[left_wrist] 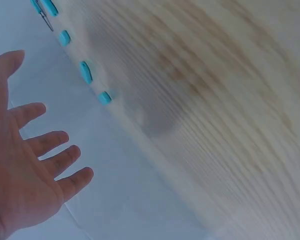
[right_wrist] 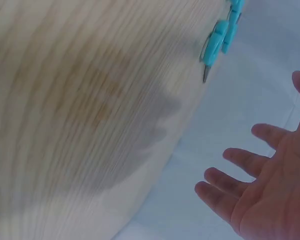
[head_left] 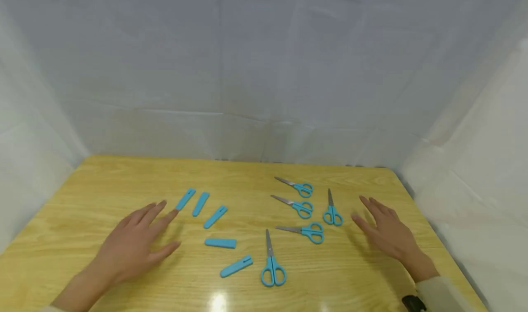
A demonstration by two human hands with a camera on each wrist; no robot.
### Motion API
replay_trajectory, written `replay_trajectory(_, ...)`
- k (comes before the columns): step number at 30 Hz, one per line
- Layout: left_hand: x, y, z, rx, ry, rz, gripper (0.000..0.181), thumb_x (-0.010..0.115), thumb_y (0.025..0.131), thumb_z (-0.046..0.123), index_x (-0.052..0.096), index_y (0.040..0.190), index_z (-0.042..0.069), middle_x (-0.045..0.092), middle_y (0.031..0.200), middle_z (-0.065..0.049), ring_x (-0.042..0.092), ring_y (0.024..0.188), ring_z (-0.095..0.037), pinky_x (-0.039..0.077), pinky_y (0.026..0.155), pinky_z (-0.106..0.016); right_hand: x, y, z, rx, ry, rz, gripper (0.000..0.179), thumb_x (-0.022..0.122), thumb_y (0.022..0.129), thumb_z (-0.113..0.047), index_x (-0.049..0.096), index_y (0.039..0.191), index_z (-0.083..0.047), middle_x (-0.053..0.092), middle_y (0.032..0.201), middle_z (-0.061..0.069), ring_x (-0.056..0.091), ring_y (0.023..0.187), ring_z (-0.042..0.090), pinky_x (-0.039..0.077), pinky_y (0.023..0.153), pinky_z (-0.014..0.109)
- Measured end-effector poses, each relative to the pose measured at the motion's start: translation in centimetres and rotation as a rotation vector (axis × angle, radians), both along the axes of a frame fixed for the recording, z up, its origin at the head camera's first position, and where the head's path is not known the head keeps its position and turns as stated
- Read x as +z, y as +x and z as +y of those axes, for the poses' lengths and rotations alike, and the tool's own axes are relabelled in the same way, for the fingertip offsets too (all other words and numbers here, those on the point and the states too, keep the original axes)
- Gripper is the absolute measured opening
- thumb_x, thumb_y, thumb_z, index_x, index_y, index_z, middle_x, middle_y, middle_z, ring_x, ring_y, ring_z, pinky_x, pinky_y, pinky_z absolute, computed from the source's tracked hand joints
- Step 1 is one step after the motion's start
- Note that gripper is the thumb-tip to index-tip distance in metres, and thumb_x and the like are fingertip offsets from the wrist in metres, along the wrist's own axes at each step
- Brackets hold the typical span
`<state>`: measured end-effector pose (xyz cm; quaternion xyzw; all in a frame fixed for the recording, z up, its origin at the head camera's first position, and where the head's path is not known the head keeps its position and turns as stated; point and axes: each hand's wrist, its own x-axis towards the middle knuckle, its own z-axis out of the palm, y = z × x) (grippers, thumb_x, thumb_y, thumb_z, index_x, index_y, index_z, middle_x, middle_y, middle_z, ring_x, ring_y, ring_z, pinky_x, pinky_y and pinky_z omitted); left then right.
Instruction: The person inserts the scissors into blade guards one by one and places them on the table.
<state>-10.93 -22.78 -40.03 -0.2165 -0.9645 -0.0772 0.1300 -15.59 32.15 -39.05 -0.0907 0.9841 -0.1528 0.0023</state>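
Observation:
My left hand hovers over the left part of the table, fingers spread and holding nothing. Just beyond its index fingertip lies a blue blade cover. Several such covers curve toward the front, among them one lying sideways and a slotted one. To their right are several scissors with blue handles and bare metal blades; the nearest scissors point away from me. My right hand, also empty with fingers extended, is beside the rightmost scissors. Both wrist views show the palms and spread fingers above the tabletop.
The wood-grain table has white sheeting behind it and on both sides. A dark band sits at the right wrist, by a light sleeve.

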Motion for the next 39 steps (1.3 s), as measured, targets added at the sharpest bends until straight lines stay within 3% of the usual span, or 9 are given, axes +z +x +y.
replay_trajectory(5,0.1,0.1,1.4,-0.042,0.021,0.018,0.062,0.064,0.087,0.050,0.053,0.136,0.013,0.045,0.139,-0.018,0.042,0.124,-0.041,0.037,0.095,-0.058,-0.3,-0.4,-1.5,-0.021,-0.022,-0.038,0.073,0.035,0.097,-0.059,0.023,0.153,-0.012,0.026,0.150,0.024,0.025,0.129,0.053,0.039,0.076,0.071)
replay_trajectory(13,-0.1,-0.4,3.2,-0.095,0.053,-0.017,0.060,0.066,0.088,0.044,0.053,0.137,0.012,0.047,0.138,-0.018,0.045,0.122,-0.040,0.040,0.093,-0.058,-1.0,-1.0,-3.5,-0.016,-0.074,-0.024,0.076,0.037,0.097,-0.060,0.027,0.150,-0.007,0.031,0.147,0.024,0.030,0.127,0.054,0.037,0.084,0.070)
replay_trajectory(26,-0.8,-0.5,5.9,-0.231,0.063,-0.141,0.057,0.068,0.089,0.033,0.052,0.136,0.006,0.051,0.132,-0.014,0.049,0.119,-0.032,0.045,0.093,-0.050,-1.9,-2.0,-5.2,-0.062,-0.134,-0.121,0.079,0.042,0.097,-0.056,0.034,0.142,0.008,0.040,0.138,0.031,0.038,0.123,0.050,0.037,0.093,0.063)
replay_trajectory(34,-0.9,-1.1,7.5,-0.313,0.045,-0.174,0.049,0.070,0.088,0.026,0.057,0.129,0.002,0.055,0.121,-0.008,0.052,0.108,-0.023,0.050,0.084,-0.039,-2.4,-2.9,-6.1,-0.137,-0.124,-0.159,0.075,0.047,0.095,-0.055,0.045,0.130,0.012,0.044,0.128,0.031,0.052,0.104,0.042,0.046,0.082,0.055)
replay_trajectory(39,-0.9,-1.3,8.1,-0.320,0.022,-0.175,0.046,0.070,0.088,0.024,0.058,0.126,0.001,0.055,0.116,-0.007,0.052,0.103,-0.022,0.051,0.080,-0.036,-2.9,-3.4,-6.8,-0.183,-0.076,-0.188,0.076,0.048,0.093,-0.058,0.047,0.123,0.011,0.045,0.119,0.031,0.054,0.091,0.036,0.047,0.073,0.050)
